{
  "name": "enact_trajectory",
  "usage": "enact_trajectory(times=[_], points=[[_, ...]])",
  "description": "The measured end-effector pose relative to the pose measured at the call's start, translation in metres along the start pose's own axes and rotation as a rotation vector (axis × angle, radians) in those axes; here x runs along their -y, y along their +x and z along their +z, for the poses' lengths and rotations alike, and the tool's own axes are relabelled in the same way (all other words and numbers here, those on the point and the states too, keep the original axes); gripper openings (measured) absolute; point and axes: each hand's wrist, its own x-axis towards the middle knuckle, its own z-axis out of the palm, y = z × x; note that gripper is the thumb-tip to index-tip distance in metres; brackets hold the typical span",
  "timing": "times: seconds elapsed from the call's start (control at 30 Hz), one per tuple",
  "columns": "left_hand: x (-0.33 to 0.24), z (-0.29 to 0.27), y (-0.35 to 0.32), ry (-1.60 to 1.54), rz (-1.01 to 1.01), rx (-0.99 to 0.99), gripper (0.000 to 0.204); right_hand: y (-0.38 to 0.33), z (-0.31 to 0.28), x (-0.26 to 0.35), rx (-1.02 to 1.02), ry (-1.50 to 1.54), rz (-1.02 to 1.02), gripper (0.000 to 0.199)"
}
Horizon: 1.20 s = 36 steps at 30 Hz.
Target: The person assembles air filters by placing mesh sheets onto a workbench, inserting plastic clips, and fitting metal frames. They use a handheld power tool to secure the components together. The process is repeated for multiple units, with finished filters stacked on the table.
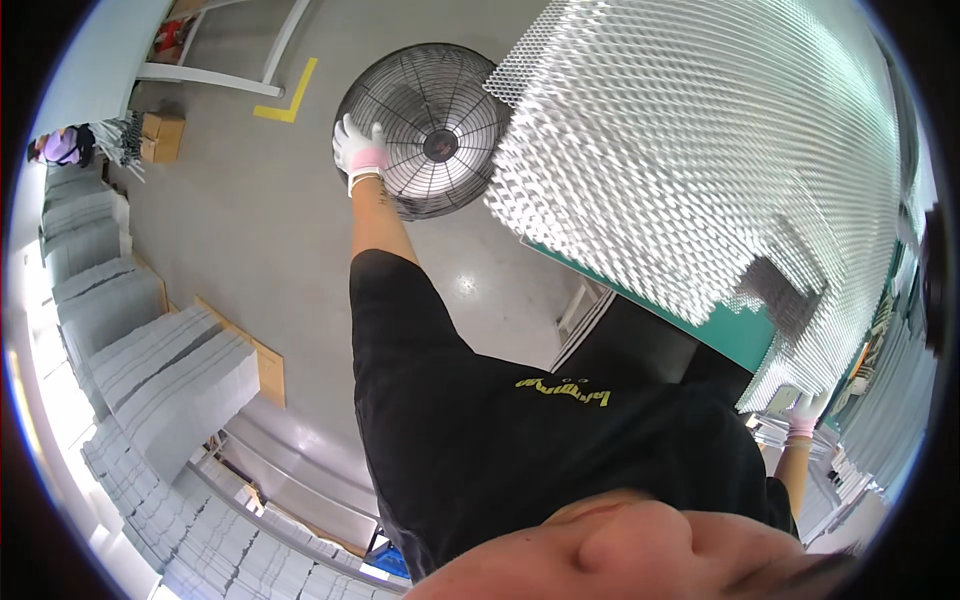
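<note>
My left hand (357,148), in a white glove with a pink cuff, reaches out and grips the rim of a round black wire-guard fan (432,130) that stands on the grey floor. At the lower right my right hand (803,411), gloved the same way, holds the lower corner of a stack of silvery expanded-metal mesh sheets (700,150). The mesh fills the upper right of the view and lies over a green-edged table (735,335). My black shirt and part of my face fill the bottom middle.
Stacks of grey sheets (170,375) on wooden pallets line the left side and run along the bottom. A cardboard box (162,136) and another person (62,146) are at the far left. A yellow floor mark (290,95) lies near a white frame (215,76).
</note>
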Motion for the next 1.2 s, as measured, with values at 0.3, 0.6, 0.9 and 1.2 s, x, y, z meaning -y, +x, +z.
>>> enact_trajectory(times=[0.3, 0.6, 0.9, 1.2], points=[[0.029, -0.005, -0.014, -0.794, 0.027, -0.239, 0.045, -0.02, -0.004, -0.017, 0.025, -0.024, 0.153, 0.058], [0.218, 0.209, -0.195, -1.472, -1.099, -0.131, 0.05, 0.018, -0.017, -0.019, 0.086, -0.073, 0.141, 0.058], [0.21, 0.23, -0.158, -1.383, -0.685, 0.162, 0.066, 0.045, -0.018, 0.013, 0.158, -0.153, 0.056, 0.061], [0.203, 0.227, -0.169, -1.263, -0.513, 0.284, 0.07, 0.038, -0.025, 0.026, 0.187, -0.205, 0.001, 0.063]])
